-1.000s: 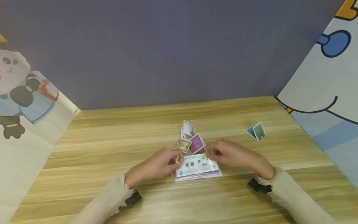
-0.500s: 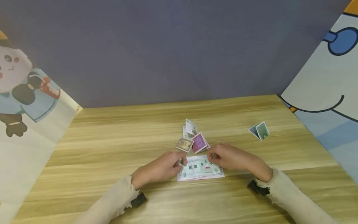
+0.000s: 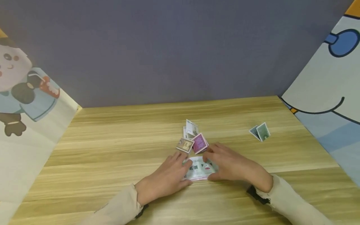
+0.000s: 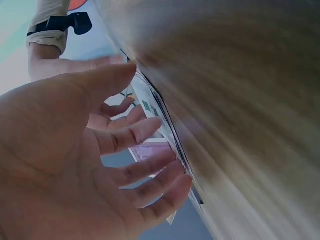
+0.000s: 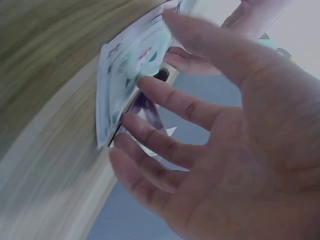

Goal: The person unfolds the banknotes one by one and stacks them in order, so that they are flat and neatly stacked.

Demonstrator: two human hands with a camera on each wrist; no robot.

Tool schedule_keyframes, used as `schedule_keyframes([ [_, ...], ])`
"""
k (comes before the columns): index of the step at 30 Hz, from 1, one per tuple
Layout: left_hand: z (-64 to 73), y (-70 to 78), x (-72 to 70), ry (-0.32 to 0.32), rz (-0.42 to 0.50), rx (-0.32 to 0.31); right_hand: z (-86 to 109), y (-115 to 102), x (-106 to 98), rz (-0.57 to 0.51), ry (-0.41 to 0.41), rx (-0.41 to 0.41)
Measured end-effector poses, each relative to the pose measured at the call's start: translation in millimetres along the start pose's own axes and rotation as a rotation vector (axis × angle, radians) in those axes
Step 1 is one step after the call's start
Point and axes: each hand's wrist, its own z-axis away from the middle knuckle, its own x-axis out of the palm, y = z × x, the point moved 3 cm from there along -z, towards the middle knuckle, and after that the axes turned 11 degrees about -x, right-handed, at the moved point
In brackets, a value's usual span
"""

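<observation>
A stack of play-money banknotes (image 3: 198, 168) lies flat on the wooden table, a pale green note with a red-mouthed cartoon on top. Over the stack's left end is my left hand (image 3: 166, 178), its fingers spread and loosely bent, with the thumb near the front edge. My right hand (image 3: 233, 164) covers the right end in much the same way. In the right wrist view, fingertips of that hand (image 5: 225, 140) lie at the stack's edge without curling round it. The left wrist view has the left hand's fingertips (image 4: 170, 190) close beside the notes; contact is hard to tell.
Just behind the stack lie a folded purple note (image 3: 200, 143), a brown one (image 3: 185, 145) and whitish ones (image 3: 192, 128). Farther right stand a folded green note (image 3: 263, 132) and a dark bluish one (image 3: 254, 132). A grey wall (image 3: 174, 56) rises behind the table.
Both hands pinched the green note's upper corners above the stack earlier. The note has come down onto the pile, and the fingers have let go and spread around the stack's ends.
</observation>
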Motion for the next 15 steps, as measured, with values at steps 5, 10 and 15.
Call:
schedule_keyframes([
  [5,-0.2,-1.0,-2.0,-0.006,0.028,0.023,0.5,-5.1,2.1,0.012,-0.032,-0.018],
  [10,-0.9,-1.5,-3.3,0.0,0.052,0.04,-0.2,-9.1,2.7,0.009,-0.04,-0.01],
  [15,-0.7,-1.6,-3.6,-0.013,0.053,0.039,0.9,-12.2,3.9,0.018,-0.037,-0.007],
])
